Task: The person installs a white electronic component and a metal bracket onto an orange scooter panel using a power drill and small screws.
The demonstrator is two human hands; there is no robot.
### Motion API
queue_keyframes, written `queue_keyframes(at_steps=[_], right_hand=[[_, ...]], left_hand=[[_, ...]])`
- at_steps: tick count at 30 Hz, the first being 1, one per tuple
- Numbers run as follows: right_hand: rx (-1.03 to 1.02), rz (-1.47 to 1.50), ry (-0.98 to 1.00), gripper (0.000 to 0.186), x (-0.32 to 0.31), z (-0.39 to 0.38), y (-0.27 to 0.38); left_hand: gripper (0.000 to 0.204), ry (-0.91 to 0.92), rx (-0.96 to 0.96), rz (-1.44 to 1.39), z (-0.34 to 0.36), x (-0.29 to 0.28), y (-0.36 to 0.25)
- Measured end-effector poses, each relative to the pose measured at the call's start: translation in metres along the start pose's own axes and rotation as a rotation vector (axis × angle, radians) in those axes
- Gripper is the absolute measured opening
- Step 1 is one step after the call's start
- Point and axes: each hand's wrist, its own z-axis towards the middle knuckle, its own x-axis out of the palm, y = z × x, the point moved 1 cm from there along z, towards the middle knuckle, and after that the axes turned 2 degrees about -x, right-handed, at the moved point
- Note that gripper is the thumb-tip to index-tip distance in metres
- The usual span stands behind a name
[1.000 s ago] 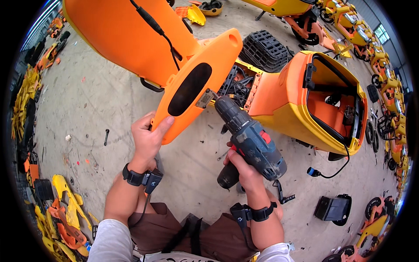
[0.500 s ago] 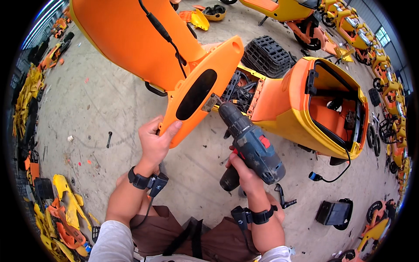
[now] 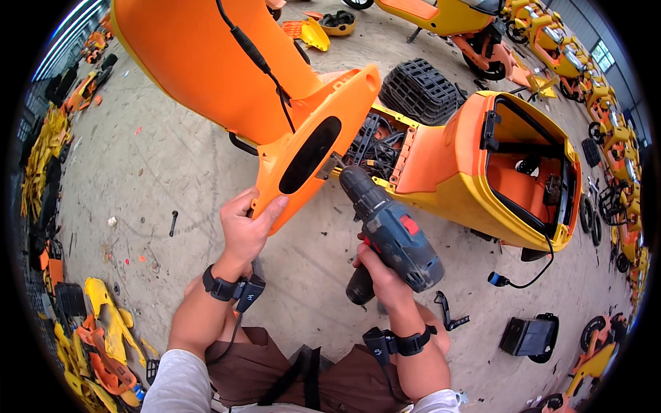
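My left hand (image 3: 246, 221) is closed on the near lower end of an orange plastic panel (image 3: 354, 93), thumb on top. A long black oval inset (image 3: 310, 155) runs along the panel's face. My right hand (image 3: 382, 274) grips a dark blue cordless drill (image 3: 399, 237) with red buttons by its handle. The drill's nose points up and left, its bit at a small metal plate on the panel's right edge; I cannot tell what exactly the tip touches. Beyond the panel is the scooter's large orange front shield (image 3: 206, 62), with a black cable (image 3: 251, 51) hanging across it.
To the right lies the yellow-orange scooter body (image 3: 468, 172), with exposed wiring (image 3: 375, 148) beside the panel. Black crates (image 3: 421, 89) stand behind it. A black box (image 3: 527, 337) and a black bracket (image 3: 449, 311) rest on the floor. Yellow plastic parts (image 3: 103, 310) are heaped at left.
The panel has tilted a little, its far end lower and showing more of its upper edge. The drill has shifted slightly left with my right hand. Both grips stay the same.
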Motion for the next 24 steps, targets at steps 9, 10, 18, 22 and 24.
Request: queue_keyframes(at_steps=[9, 10, 18, 22, 24], right_hand=[[0.099, 0.181, 0.061, 0.017, -0.007, 0.008, 0.004], [0.098, 0.178, 0.069, 0.016, -0.007, 0.009, 0.005], [0.085, 0.182, 0.056, 0.012, -0.006, 0.012, 0.008], [0.144, 0.266, 0.032, 0.016, -0.004, 0.015, 0.008], [0.136, 0.272, 0.025, 0.024, -0.002, 0.018, 0.004]], left_hand=[[0.043, 0.039, 0.030, 0.032, 0.004, -0.006, 0.000], [0.043, 0.045, 0.030, 0.040, 0.005, -0.007, -0.001], [0.023, 0.117, 0.066, 0.129, 0.006, -0.011, 0.001], [0.026, 0.120, 0.113, 0.175, 0.008, -0.009, -0.003], [0.028, 0.101, 0.115, 0.175, 0.010, -0.006, -0.005]])
